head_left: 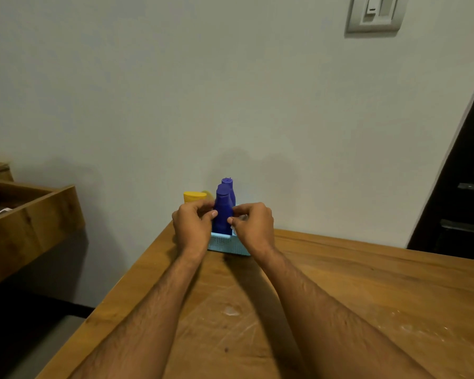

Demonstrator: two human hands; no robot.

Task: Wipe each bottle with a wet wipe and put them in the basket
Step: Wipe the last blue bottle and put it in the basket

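Observation:
A light blue basket (225, 243) stands on the wooden table (340, 296) close to the wall. Two purple bottles stand upright in it, one in front (222, 212) and one behind (228, 184). My left hand (192, 222) grips the front purple bottle from its left side, thumb on its body. My right hand (253, 224) is curled against the bottle's right side, its thumb touching the bottle. A small pale piece, seemingly the wet wipe (242, 218), shows between its fingers. A yellow bottle (193, 196) stands at the basket's left, partly hidden by my left hand.
The table's left edge runs diagonally beside my left forearm. An open wooden drawer (30, 214) juts out at the left. A wall switch (374, 12) is high on the right, with a dark doorway (465, 187) beside it. Pale smears mark the table.

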